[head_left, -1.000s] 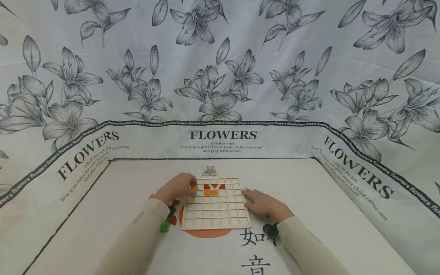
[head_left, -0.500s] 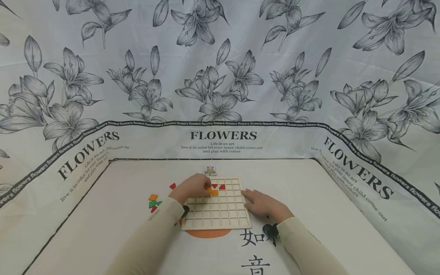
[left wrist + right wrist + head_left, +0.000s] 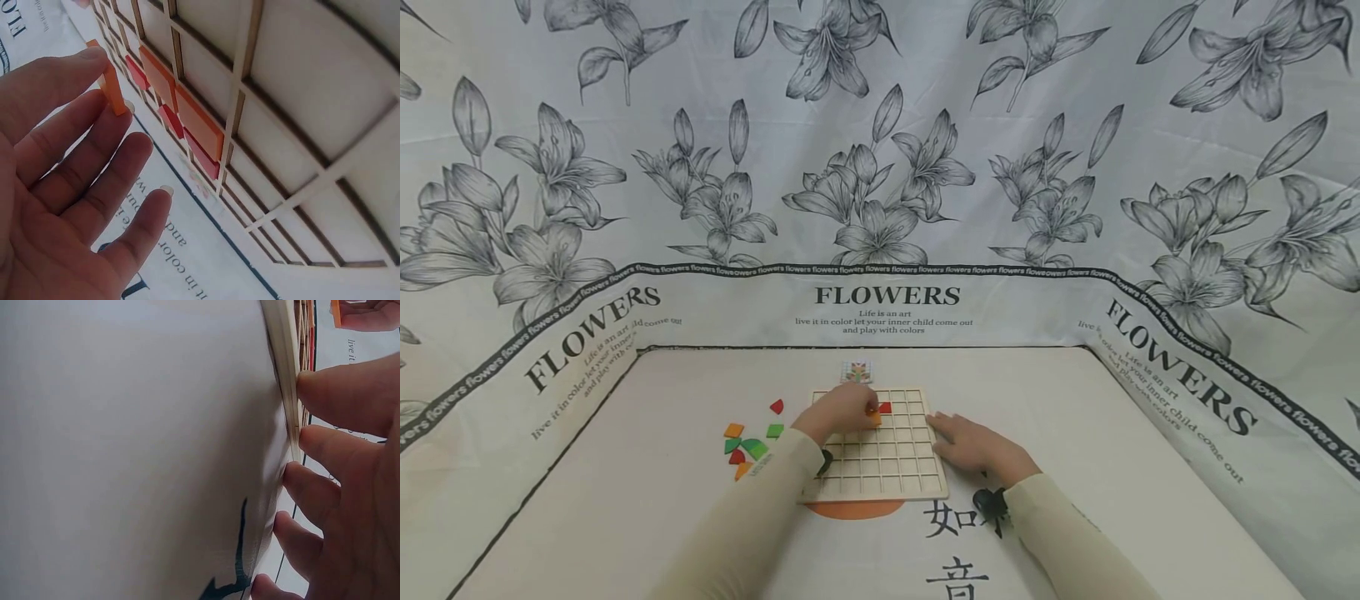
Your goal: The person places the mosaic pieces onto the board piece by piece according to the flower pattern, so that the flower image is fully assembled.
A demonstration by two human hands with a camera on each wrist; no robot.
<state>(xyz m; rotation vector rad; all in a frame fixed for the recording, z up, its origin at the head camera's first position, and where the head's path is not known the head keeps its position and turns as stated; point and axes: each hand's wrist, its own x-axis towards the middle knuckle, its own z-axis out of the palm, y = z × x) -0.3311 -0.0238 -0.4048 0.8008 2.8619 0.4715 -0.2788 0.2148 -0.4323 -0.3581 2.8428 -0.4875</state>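
Observation:
My left hand (image 3: 842, 411) is over the upper part of a wooden grid board (image 3: 895, 467). Thumb and fingertips pinch an orange tile (image 3: 111, 87), held on edge and apart from the board in the left wrist view. Two orange square tiles (image 3: 199, 119) lie in neighbouring cells there, with several red pieces (image 3: 201, 153) alongside them. From the head, the left hand covers part of this pattern. My right hand (image 3: 973, 443) touches the board's right edge with extended fingers; in the right wrist view, thumb and index fingertip meet the wooden rim (image 3: 290, 394).
Loose green (image 3: 754, 448), red (image 3: 777, 407) and orange pieces (image 3: 733, 430) lie left of the board. A small card with a flower pattern (image 3: 857, 372) lies behind it. Printed cloth (image 3: 887, 308) rises along the back and sides of the table.
My left hand has moved right across the board's upper rows, carrying the orange tile. More loose pieces at the left now show. The right hand has stayed at the board's edge.

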